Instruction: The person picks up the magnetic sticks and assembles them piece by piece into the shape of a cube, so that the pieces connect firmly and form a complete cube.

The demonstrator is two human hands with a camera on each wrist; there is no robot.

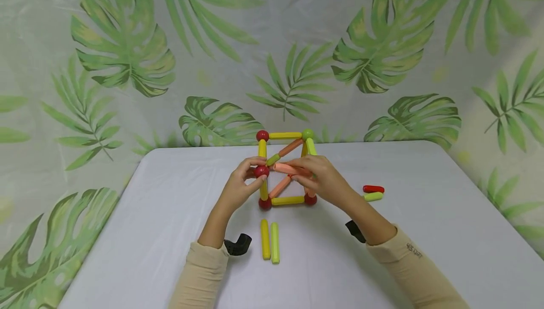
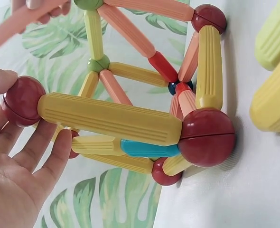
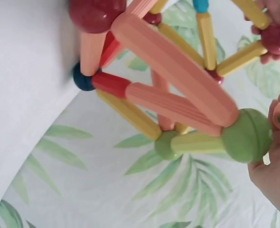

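A box-shaped frame of magnetic rods and balls stands on the table. My left hand [image 1: 238, 186] holds the red ball [image 2: 23, 100] at its upper front left corner, thumb on one side and fingers on the other. A yellow rod [image 2: 107, 118] runs down from that ball to another red ball [image 2: 207, 137]. In my right hand [image 1: 325, 181] is a loose salmon rod [image 1: 286, 169], its free end pointing left toward the held ball. The right wrist view shows this hand right at the green ball [image 3: 247, 135] of the upper front right corner.
A yellow rod [image 1: 265, 239] and a light green rod [image 1: 275, 243] lie side by side in front of the frame. Off to the right lie a short red rod [image 1: 373, 189] and a lime rod [image 1: 373, 196]. Leaf-patterned cloth [image 1: 293, 63] hangs behind the white table [image 1: 170, 233].
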